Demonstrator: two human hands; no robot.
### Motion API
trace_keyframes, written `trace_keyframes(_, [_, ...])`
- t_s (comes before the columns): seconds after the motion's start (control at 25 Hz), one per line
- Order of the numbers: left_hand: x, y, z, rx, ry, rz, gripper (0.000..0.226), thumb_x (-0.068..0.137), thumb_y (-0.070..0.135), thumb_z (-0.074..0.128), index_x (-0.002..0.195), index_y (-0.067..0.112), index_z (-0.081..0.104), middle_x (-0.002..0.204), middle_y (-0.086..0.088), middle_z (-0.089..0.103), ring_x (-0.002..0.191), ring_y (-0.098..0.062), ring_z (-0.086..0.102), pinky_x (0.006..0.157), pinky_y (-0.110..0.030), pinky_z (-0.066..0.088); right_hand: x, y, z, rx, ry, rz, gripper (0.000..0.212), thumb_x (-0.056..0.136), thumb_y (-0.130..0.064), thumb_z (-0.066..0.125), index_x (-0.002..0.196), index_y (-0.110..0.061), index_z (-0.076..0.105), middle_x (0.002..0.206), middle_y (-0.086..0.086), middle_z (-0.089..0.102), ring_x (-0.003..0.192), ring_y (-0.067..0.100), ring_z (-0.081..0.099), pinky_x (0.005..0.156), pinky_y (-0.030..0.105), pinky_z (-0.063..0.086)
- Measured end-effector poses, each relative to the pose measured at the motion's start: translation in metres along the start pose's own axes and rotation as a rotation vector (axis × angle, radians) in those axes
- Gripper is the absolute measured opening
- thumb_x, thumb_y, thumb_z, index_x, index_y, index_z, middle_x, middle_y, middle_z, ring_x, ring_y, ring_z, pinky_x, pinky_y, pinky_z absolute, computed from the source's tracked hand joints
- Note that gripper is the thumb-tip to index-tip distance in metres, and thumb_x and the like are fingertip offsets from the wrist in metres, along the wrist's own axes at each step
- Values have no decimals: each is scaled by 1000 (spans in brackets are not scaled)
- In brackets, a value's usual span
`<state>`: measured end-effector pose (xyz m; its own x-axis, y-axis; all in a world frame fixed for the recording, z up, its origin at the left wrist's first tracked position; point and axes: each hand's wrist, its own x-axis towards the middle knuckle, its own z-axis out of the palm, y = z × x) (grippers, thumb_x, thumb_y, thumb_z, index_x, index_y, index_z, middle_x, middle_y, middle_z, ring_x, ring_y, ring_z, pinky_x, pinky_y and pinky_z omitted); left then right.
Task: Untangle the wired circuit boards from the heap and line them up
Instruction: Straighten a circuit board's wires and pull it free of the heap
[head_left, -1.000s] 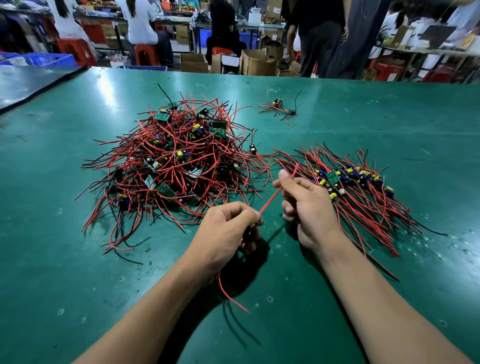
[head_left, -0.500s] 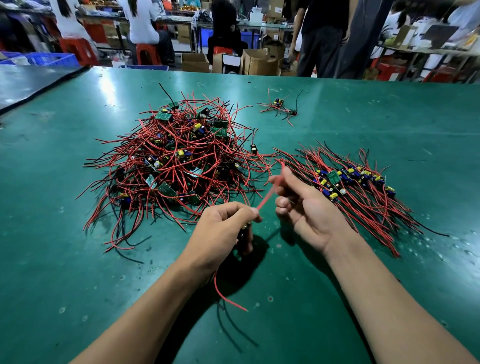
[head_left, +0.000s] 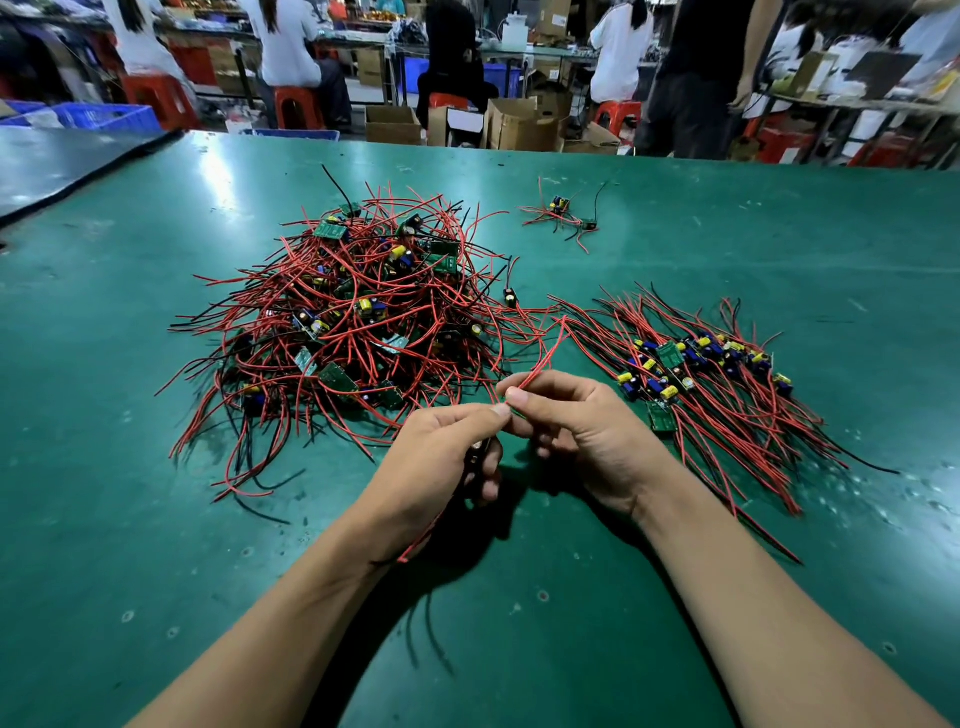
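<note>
A tangled heap (head_left: 358, 322) of small green circuit boards with red and black wires lies on the green table, left of centre. To its right, a row of boards (head_left: 701, 364) lies lined up with wires fanned out. My left hand (head_left: 441, 462) is closed around one wired board just in front of the heap; its red wire tails hang below my wrist. My right hand (head_left: 582, 426) pinches that board's red wire (head_left: 545, 358), which rises toward the heap. The fingertips of both hands touch. The board itself is mostly hidden in my left fist.
A small separate clump of wired boards (head_left: 566, 218) lies at the back of the green table (head_left: 156, 519). Beyond the far edge are cardboard boxes (head_left: 519, 124), red stools and several people. A second table (head_left: 62, 166) adjoins at the left.
My right hand has slid down the red wire toward my left hand, and the fingertips now meet. The wire tails under my left wrist have pulled in closer.
</note>
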<state>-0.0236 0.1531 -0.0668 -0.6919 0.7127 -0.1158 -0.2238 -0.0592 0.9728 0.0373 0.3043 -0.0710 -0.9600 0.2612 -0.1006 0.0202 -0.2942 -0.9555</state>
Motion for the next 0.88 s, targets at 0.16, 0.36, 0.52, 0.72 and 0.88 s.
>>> trace_keyframes(0.16, [1, -1, 0, 15, -24, -7, 29, 96, 19, 56, 77, 9, 75, 48, -3, 46, 39, -16, 44, 41, -18, 35, 8, 5, 1, 4, 212, -136, 15, 67, -25, 82, 80, -19, 77, 62, 0, 52, 42, 6, 38, 46, 22, 26])
trace_keyframes(0.36, [1, -1, 1, 49, -97, 3, 30, 96, 18, 56, 73, 11, 74, 48, -3, 46, 39, -16, 44, 41, -20, 36, 13, 2, -12, -53, 435, -322, 7, 77, -15, 82, 78, -19, 76, 61, -5, 61, 41, 6, 35, 43, 20, 29])
trace_keyframes(0.52, [3, 0, 0, 74, -130, -20, 29, 95, 19, 56, 74, 12, 75, 47, -2, 47, 39, -16, 44, 43, -20, 36, 15, -1, -20, -152, 554, -455, 10, 77, -16, 84, 78, -21, 75, 76, -9, 70, 56, -1, 52, 59, 14, 40])
trace_keyframes(0.72, [3, 1, -2, 72, -126, -42, 28, 95, 20, 57, 77, 11, 76, 47, -2, 48, 40, -16, 45, 43, -20, 37, 15, 1, -28, -434, 642, -523, 15, 75, -24, 85, 75, -24, 71, 77, -4, 71, 70, 10, 60, 74, 34, 50])
trace_keyframes(0.88, [2, 3, -3, 48, -84, -71, 27, 96, 18, 57, 81, 6, 76, 49, -5, 49, 41, -17, 47, 43, -20, 38, 13, 3, -29, -574, 629, -511, 19, 78, -26, 85, 71, -24, 67, 72, -3, 69, 61, 11, 54, 63, 28, 47])
